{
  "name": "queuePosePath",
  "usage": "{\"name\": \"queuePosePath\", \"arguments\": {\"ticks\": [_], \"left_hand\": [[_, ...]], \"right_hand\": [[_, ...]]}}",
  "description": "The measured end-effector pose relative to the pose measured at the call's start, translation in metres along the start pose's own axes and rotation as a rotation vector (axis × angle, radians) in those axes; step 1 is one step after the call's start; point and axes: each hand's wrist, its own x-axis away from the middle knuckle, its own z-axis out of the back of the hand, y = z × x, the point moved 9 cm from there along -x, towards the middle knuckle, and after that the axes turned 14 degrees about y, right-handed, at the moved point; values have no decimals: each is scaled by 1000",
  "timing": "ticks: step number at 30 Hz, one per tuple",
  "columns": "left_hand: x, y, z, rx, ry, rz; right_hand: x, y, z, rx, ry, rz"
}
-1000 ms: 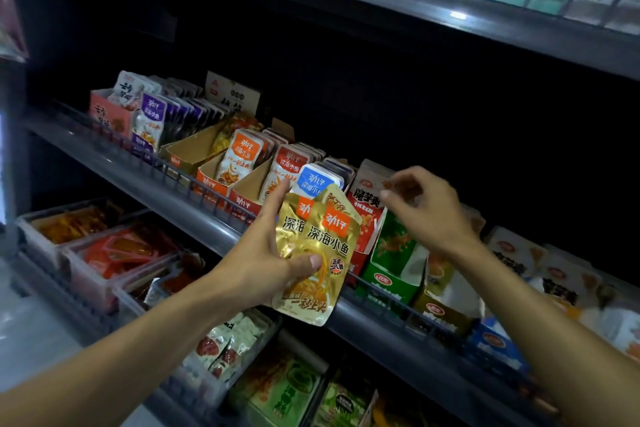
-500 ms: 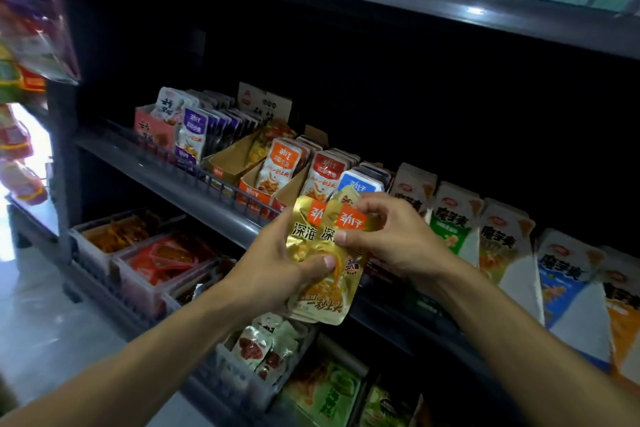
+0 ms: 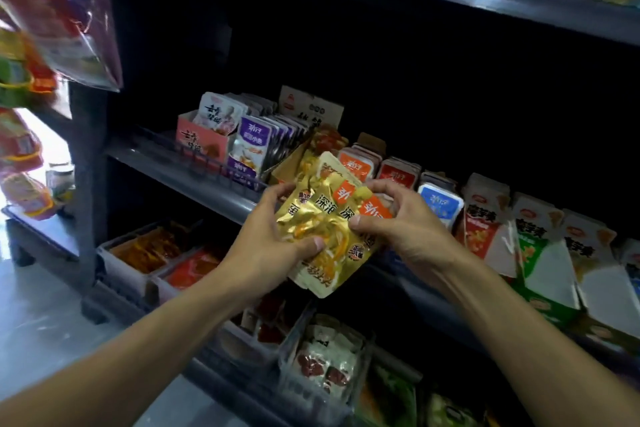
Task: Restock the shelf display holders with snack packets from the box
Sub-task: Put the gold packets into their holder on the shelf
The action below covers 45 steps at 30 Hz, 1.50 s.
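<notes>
The person is holding a small stack of gold snack packets [image 3: 322, 225] in front of the middle shelf [image 3: 194, 180], just below the cardboard holders [image 3: 291, 166]. The left hand [image 3: 266, 250] is gripping the stack from below, with the thumb pressing on the front. The right hand [image 3: 405, 222] is pinching the top packets with curled fingers. The packets are shiny and look slippery. If the hands are pulling them apart too fast, one could be slipping out and falling into the bins [image 3: 138, 270] below.
</notes>
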Motion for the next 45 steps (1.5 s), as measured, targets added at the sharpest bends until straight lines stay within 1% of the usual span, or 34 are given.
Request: {"name": "queuePosePath", "arguments": {"ticks": [3, 7, 10, 14, 19, 23, 27, 29, 32, 35, 37, 40, 43, 45], "left_hand": [[-19, 3, 26, 5, 13, 20], [-41, 9, 68, 53, 89, 70], [-50, 11, 84, 101, 66, 117], [-59, 4, 87, 171, 20, 174], [-66, -5, 77, 343, -113, 259], [-73, -11, 73, 406, -188, 293], [-81, -24, 72, 387, -159, 320], [-85, -30, 73, 335, -110, 318], [-90, -34, 77, 248, -35, 275], [-96, -29, 86, 194, 50, 209], [-101, -25, 93, 183, 97, 183], [-109, -21, 96, 160, 104, 156], [-117, -16, 94, 121, 93, 119], [-123, -12, 93, 75, 111, 64]], "right_hand": [[-6, -6, -25, 30, 9, -15], [-14, -6, -46, 11, 52, -148], [-17, -11, -56, 5, 63, -188], [-19, -17, -68, 59, 41, -170], [-24, -9, -82, -3, 37, -231], [-36, -12, -90, 10, 2, -212], [-46, -12, -91, 18, -20, -196], [-50, -14, -87, 45, -37, -172], [-59, -18, -74, 163, 4, -118], [-75, -34, -57, 236, 105, -45], [-87, -51, -46, 324, 188, 52], [-109, -73, -34, 499, 292, 196], [-135, -77, -33, 590, 308, 229], [-150, -76, -38, 648, 297, 251]]}}
